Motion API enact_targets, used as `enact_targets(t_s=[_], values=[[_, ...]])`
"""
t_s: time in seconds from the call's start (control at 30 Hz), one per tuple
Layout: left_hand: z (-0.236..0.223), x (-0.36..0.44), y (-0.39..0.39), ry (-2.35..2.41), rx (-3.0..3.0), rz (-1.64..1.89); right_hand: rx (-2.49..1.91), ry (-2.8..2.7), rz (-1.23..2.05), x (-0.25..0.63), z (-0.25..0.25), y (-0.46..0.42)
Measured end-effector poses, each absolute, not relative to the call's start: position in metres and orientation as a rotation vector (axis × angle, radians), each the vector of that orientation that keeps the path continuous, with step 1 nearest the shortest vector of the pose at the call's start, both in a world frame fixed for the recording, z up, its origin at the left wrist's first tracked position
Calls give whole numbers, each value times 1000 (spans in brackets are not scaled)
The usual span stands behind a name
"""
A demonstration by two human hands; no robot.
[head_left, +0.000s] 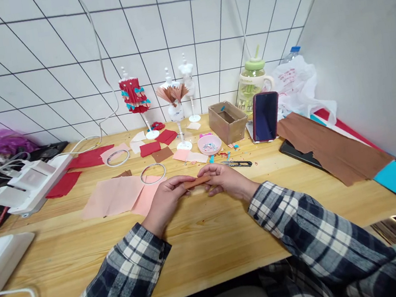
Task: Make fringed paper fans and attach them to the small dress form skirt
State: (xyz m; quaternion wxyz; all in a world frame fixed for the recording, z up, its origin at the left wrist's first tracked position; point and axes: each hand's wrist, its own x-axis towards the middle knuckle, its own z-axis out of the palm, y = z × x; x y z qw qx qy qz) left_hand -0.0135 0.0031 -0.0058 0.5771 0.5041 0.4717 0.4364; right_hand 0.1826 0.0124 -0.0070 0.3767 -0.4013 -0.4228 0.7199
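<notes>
Between my two hands, a little above the table, is a narrow folded strip of brown crepe paper (197, 182). The fingers of my left hand (170, 192) pinch its left end. My right hand (224, 179) grips the other end, thumb and fingers closed on it. Pale pink paper sheets (114, 197) lie flat beside my left hand, with a silver ring (153, 173) on the table just beyond it. Small black-handled snips (237, 163) rest past my right hand. A white mini dress form (177, 114) with brown and pink pleated paper at its top stands straight ahead.
Behind stand a red-dressed form (133, 96), a cardboard box (229, 123), a pink bowl of beads (209, 145), a phone (265, 116) and a green-lidded bottle (255, 83). Brown paper (335, 148) lies at right. A power strip (37, 185) with cables sits at left.
</notes>
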Motion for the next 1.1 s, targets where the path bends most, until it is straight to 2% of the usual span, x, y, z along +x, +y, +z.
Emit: enact_targets(t_s=[0.17, 0.33, 0.6, 0.73, 0.87, 0.97, 1.1], values=[[-5, -15, 3, 1134, 1192, 1043, -1008, -935, 1924, 188, -4, 13], [4, -16, 3, 1253, 1461, 996, -1047, -921, 1984, 188, -3, 12], [1, -19, 3, 1254, 1466, 975, -1249, -1158, 1665, 182, -7, 15], [5, -20, 1, 1248, 1623, 1021, -1292, -1601, 1206, 182, -8, 12], [10, -15, -3, 1330, 1864, 789, -1212, -1916, 834, 181, -3, 5], [8, -14, -4, 1350, 1878, 674, -1185, -1896, 823, 181, 1, 3], [2, -14, -3, 1346, 1832, 711, -1155, -1822, 932, 180, 0, 4]])
